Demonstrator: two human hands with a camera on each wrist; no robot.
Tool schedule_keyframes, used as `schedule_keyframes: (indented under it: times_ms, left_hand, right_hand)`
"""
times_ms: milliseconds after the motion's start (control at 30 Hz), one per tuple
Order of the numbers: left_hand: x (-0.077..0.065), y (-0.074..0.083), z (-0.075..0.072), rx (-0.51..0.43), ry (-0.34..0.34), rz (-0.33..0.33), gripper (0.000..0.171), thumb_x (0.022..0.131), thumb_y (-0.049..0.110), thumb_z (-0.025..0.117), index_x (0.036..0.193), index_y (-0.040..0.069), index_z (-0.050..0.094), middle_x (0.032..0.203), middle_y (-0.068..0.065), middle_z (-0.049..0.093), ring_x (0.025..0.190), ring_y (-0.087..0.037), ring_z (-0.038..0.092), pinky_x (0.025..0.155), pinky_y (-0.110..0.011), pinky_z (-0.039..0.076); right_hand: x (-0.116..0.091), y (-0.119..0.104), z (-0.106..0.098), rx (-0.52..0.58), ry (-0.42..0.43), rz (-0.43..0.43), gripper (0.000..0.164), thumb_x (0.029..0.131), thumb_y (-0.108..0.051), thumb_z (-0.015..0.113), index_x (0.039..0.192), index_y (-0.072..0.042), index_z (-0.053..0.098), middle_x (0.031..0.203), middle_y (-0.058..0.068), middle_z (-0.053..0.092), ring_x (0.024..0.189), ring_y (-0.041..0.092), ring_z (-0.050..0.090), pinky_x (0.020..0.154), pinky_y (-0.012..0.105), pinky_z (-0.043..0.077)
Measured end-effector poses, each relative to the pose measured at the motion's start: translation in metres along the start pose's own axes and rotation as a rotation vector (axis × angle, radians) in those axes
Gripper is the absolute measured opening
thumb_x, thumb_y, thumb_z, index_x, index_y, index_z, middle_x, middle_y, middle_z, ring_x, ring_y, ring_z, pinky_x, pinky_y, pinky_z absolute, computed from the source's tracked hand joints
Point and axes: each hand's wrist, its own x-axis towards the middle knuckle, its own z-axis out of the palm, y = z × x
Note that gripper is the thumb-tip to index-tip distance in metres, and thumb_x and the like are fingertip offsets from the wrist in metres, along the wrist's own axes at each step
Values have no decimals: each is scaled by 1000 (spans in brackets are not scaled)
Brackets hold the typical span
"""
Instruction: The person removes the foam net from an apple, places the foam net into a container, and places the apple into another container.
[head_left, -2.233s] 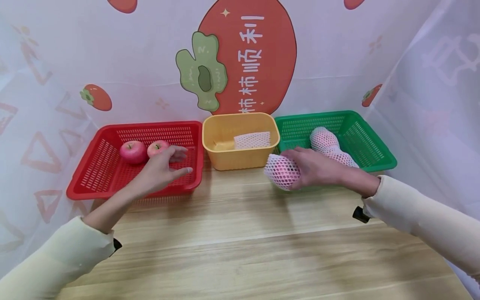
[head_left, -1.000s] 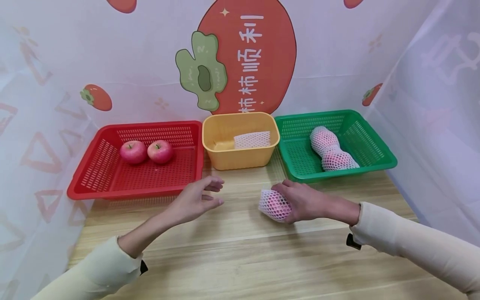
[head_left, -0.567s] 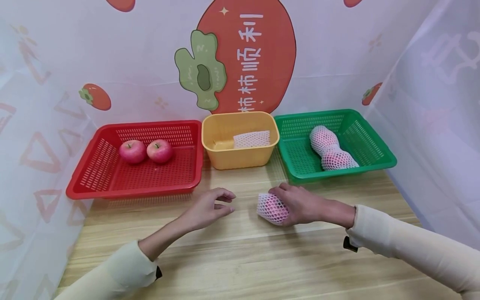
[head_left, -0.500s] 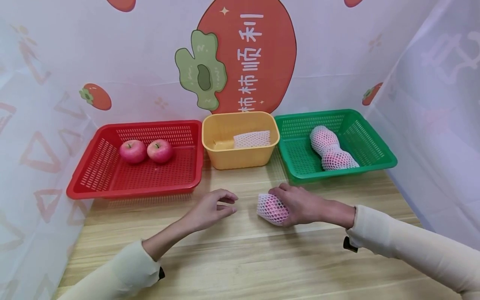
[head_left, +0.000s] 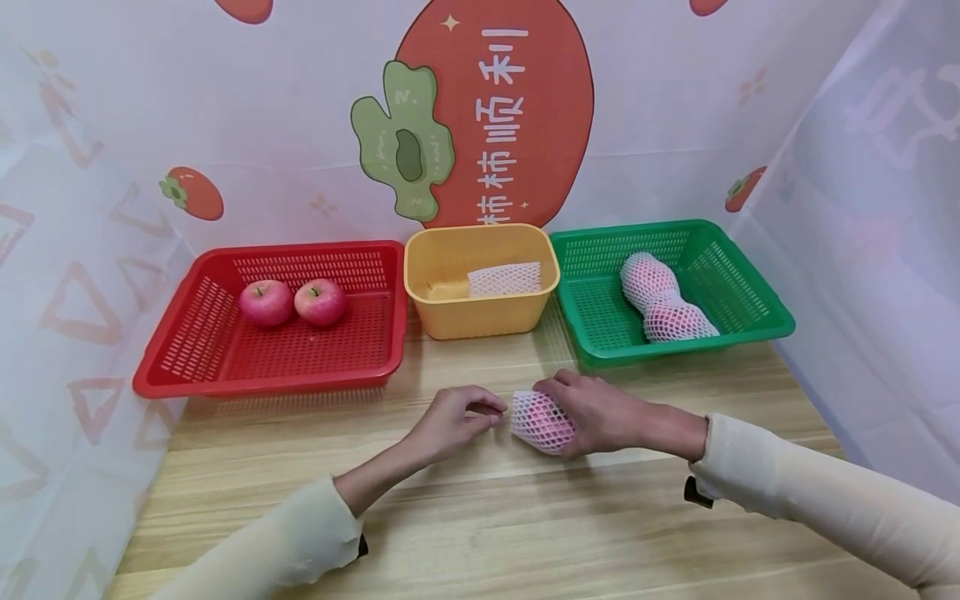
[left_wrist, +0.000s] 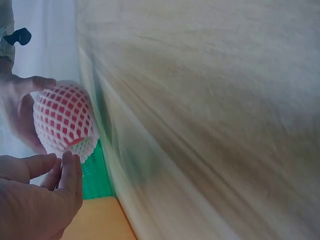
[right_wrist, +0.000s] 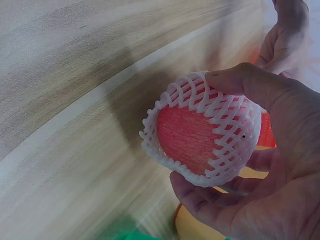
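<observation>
My right hand (head_left: 606, 415) grips an apple (right_wrist: 186, 137) wrapped in a white foam net (head_left: 538, 421), just above or on the table; I cannot tell which. The net's loose end faces left, and in the right wrist view red skin shows through its opening. Thumb and fingers hold it from opposite sides. My left hand (head_left: 453, 423) is beside that loose end, fingers loosely bent, thumb apart from them, nothing between. Its fingertips (left_wrist: 67, 157) come very near the net's edge in the left wrist view; contact is unclear.
A red basket (head_left: 300, 387) holds two bare apples (head_left: 320, 302). In the middle, a yellow bin (head_left: 483, 318) contains flat foam nets (head_left: 505, 280). The green basket (head_left: 675, 354) at right holds two netted apples (head_left: 648, 281). Behind stands a printed cloth backdrop (head_left: 285, 125).
The right hand has brought the netted apple from the green basket's front edge nearer to me. From over the red basket, my left hand has come right and nearer, up beside the net.
</observation>
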Motion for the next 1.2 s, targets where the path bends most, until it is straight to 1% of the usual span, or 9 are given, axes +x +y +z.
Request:
schedule_keyframes:
  times_ms: [133, 333, 467, 633, 800, 900, 1067, 1200]
  left_hand:
    - [3, -1, 7, -16, -2, -8, 14, 95, -1, 75, 109, 1, 79, 108, -11, 79, 99, -21, 76, 87, -22, 59]
    - [5, -2, 12, -29, -2, -20, 15, 95, -2, 75, 109, 2, 79, 111, -11, 79, 102, -24, 75, 89, -23, 59]
    - [6, -2, 15, -45, -2, -33, 14, 95, -2, 75, 108, 2, 79, 111, -12, 79, 100, -24, 76, 87, -21, 58]
    - [8, -5, 18, -119, -6, -50, 12, 94, -5, 75, 105, 0, 77, 108, -14, 77, 97, -23, 76, 82, -20, 60]
    - [9, -7, 21, -197, -14, -73, 10, 93, -7, 75, 102, -1, 74, 105, -15, 76, 96, -23, 77, 79, -21, 61]
    - [10, -8, 22, -229, -18, -92, 11, 93, -7, 76, 102, -4, 72, 105, -17, 76, 97, -25, 78, 80, -23, 62]
    - [9, -11, 21, -276, -35, -126, 18, 92, -6, 77, 108, -10, 70, 110, -22, 75, 103, -31, 77, 84, -26, 63]
    - [8, -13, 22, -299, -53, -163, 22, 91, -3, 80, 111, -8, 72, 113, -20, 76, 106, -29, 77, 87, -26, 62]
  right_hand:
    - [1, -2, 1, 0, 1, -14, 86, 72, -26, 98, 143, -2, 57, 127, 15, 63, 108, 29, 66, 91, 48, 61]
    - [2, -5, 2, 5, 2, -29, 87, 71, -26, 99, 144, -3, 57, 125, 14, 63, 107, 28, 66, 90, 47, 61]
    - [3, -6, 2, 6, 5, -41, 86, 70, -26, 99, 143, -4, 58, 123, 12, 63, 105, 26, 65, 88, 45, 62]
    - [4, -7, 2, 6, 4, -55, 87, 69, -23, 99, 142, -4, 58, 120, 10, 63, 103, 23, 65, 86, 43, 61]
    - [4, -8, 4, 7, 3, -55, 90, 66, -22, 100, 142, -4, 57, 122, 10, 63, 103, 24, 65, 87, 43, 61]
    - [4, -8, 4, 6, 3, -55, 90, 66, -23, 101, 142, -4, 57, 123, 11, 63, 104, 24, 65, 88, 44, 61]
    - [2, -9, 4, 5, 10, -63, 90, 65, -22, 101, 142, -4, 57, 123, 11, 63, 103, 25, 65, 88, 45, 61]
    - [1, -10, 5, 9, 21, -82, 88, 65, -20, 100, 141, -6, 58, 121, 10, 63, 102, 24, 65, 86, 44, 60]
